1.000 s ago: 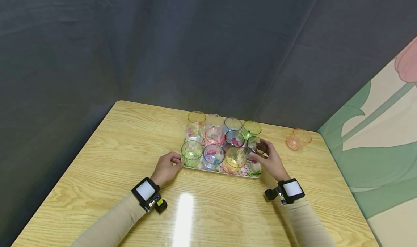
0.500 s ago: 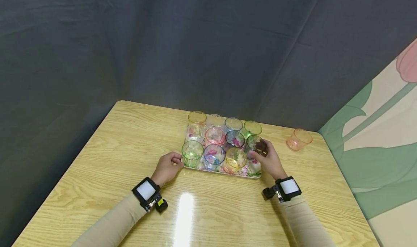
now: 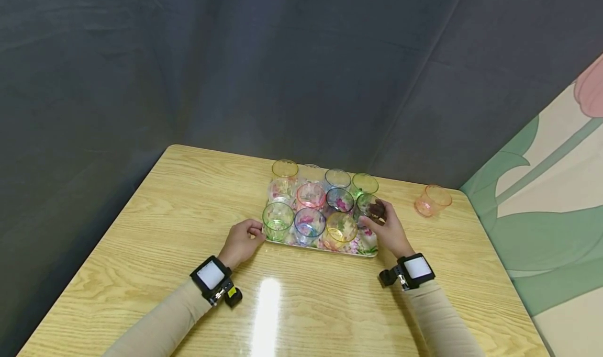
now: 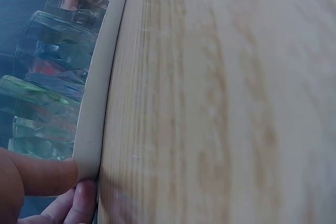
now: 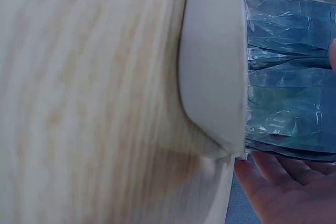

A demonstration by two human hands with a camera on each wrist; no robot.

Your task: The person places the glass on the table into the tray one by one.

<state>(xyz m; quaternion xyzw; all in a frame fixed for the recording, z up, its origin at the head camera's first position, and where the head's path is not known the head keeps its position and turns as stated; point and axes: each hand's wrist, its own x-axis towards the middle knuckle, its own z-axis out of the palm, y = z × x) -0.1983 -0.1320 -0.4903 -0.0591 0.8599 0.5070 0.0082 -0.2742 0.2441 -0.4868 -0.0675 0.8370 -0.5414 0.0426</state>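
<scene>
A floral tray (image 3: 363, 248) carries rows of tinted clear cups, among them a green cup (image 3: 277, 223), a blue cup (image 3: 309, 227) and a yellow cup (image 3: 340, 230) along its near side. My left hand (image 3: 241, 243) pinches the tray's near left corner. In the left wrist view the thumb (image 4: 50, 176) lies against the pale tray edge (image 4: 94, 98), with fingers below it. At the tray's right side, my right hand (image 3: 393, 234) grips a dark grey cup (image 3: 364, 208), which stands upright beside the other cups. Its fingers show through the cup wall.
Apart from the tray, an orange cup (image 3: 432, 201) stands at the back right of the wooden table (image 3: 330, 304). A dark curtain (image 3: 292, 74) hangs right behind the table's far edge. On the right is a wall panel (image 3: 556, 215) with a painted flower.
My right hand has shifted slightly left and back with the dark grey cup, bringing it into line with its row. The left hand has stayed at the tray corner.
</scene>
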